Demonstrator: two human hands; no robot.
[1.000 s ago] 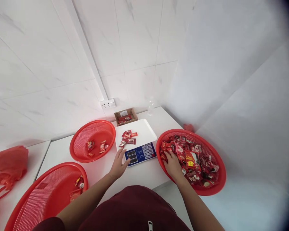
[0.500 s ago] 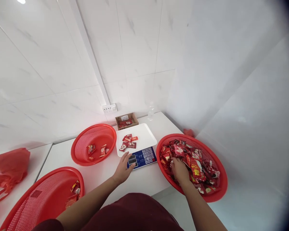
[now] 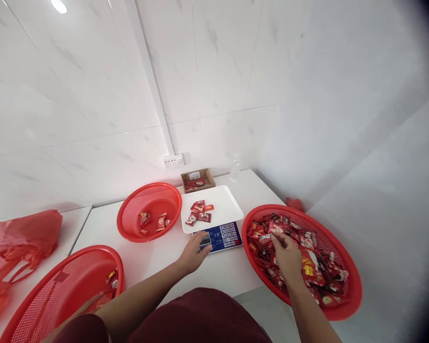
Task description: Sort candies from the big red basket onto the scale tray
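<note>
A white scale with a blue keypad stands on the white table, and several red candy packets lie on its tray. My left hand rests flat at the scale's front left corner, fingers spread. My right hand is inside the red basket on the right, which is full of red packets. Its fingers pinch one packet above the heap.
A smaller red basket with a few packets sits left of the scale. Another red basket lies at the near left. A cardboard box stands by the tiled wall, and red plastic bags are at the far left.
My right hand has moved from the basket's near left side toward its middle and closed on a packet. The view has shifted; the left hand stays at the scale.
</note>
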